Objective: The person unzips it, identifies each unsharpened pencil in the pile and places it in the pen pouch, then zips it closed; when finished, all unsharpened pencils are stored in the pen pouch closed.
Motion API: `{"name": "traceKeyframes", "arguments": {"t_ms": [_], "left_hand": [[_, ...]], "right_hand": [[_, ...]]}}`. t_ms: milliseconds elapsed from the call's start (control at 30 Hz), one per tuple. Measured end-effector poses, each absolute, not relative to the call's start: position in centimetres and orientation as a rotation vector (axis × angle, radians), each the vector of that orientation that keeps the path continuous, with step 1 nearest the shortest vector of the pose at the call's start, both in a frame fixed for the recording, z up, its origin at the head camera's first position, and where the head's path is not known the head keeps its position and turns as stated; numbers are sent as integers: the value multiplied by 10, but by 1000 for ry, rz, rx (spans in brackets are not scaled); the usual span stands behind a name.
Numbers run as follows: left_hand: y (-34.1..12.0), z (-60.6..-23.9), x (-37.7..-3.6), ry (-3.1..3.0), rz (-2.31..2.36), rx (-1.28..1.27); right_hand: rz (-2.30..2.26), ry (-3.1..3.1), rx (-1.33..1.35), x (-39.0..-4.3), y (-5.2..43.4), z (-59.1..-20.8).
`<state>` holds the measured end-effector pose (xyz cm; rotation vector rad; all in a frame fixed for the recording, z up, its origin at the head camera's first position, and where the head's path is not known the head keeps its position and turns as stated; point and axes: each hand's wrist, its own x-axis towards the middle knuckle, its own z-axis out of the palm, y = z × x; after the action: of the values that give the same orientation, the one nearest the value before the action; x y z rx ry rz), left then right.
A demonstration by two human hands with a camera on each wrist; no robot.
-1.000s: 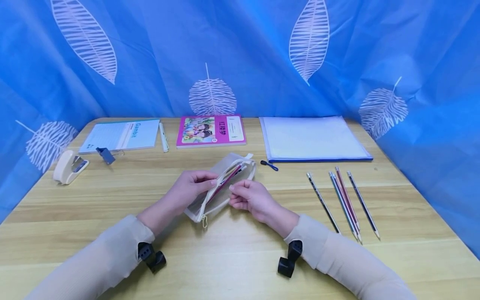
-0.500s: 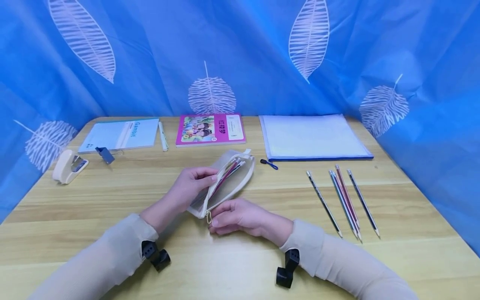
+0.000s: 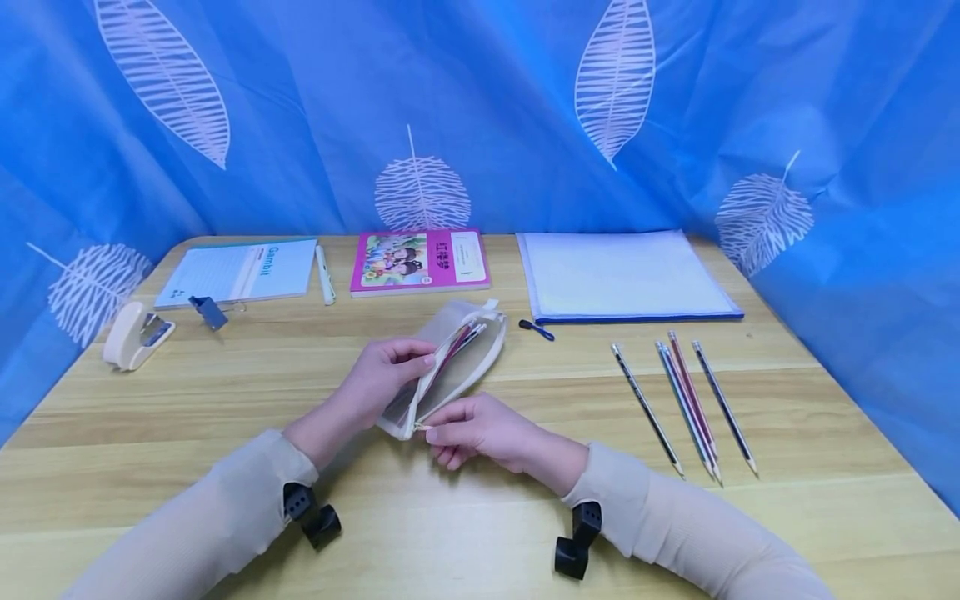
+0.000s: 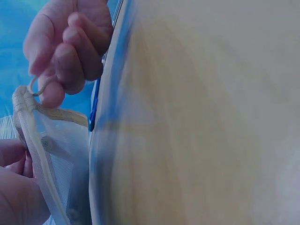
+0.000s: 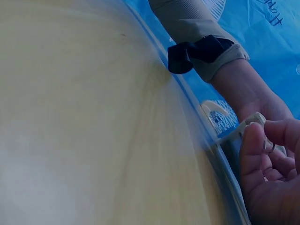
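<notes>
A pale mesh zipper pouch (image 3: 472, 367) lies at mid-table with its mouth spread apart and a few pencils (image 3: 455, 346) inside. My left hand (image 3: 382, 375) pinches the pouch's left edge between thumb and fingers. At the pouch's near corner my right hand (image 3: 476, 433) pinches the small looped zipper pull (image 3: 422, 427). The left wrist view shows that loop (image 4: 37, 89) between the thumb and a finger of the right hand (image 4: 70, 51), above the mesh wall (image 4: 65, 159).
To the right lie several loose pencils (image 3: 690, 400). Along the back are a blue notebook (image 3: 240, 271), a pen (image 3: 326, 275), a pink book (image 3: 420, 262) and a white zip folder (image 3: 630, 275). A stapler (image 3: 135, 337), a binder clip (image 3: 207, 312) and a detached cord pull (image 3: 537, 330) also lie there.
My right hand has moved from the pouch's right side down to its near corner and taken the zipper pull. The pouch mouth has widened. My left hand keeps its grip.
</notes>
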<state>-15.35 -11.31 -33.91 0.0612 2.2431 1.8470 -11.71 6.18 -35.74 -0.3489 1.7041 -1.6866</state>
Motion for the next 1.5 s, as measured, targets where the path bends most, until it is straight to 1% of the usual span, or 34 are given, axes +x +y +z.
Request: {"name": "traceKeyframes", "arguments": {"t_ms": [200,333,500,600,700,900,1200,1367,1500], "left_hand": [[-113,-342,-153,2228,1767,143],[-116,-340,-147,2258,1697,204],[-131,-331,-124,2378,1586,293],[-140,-328,-108,2386,1503,403],[-142,-327,-101,2400,1417,472],[-133,-327,-100,2525,1334,395],[-130,-326,-99,2622,1307,372],[-134,-327,-98,2597,1329,453],[-145,-327,-96,2588,1309,535]], "right_hand": [[-1670,1909,-511,-120,68,-354],[-1671,1942,-537,-121,68,-353],[-1742,1907,-505,-123,65,-353],[-1803,1891,-476,-125,63,-353],[-1841,1884,-455,-127,61,-352],[-1881,1846,-446,-127,57,-352],[-1854,1932,-479,-129,61,-346],[-1775,2052,-473,-135,67,-343],[-1729,2193,-403,-146,86,-343]]}}
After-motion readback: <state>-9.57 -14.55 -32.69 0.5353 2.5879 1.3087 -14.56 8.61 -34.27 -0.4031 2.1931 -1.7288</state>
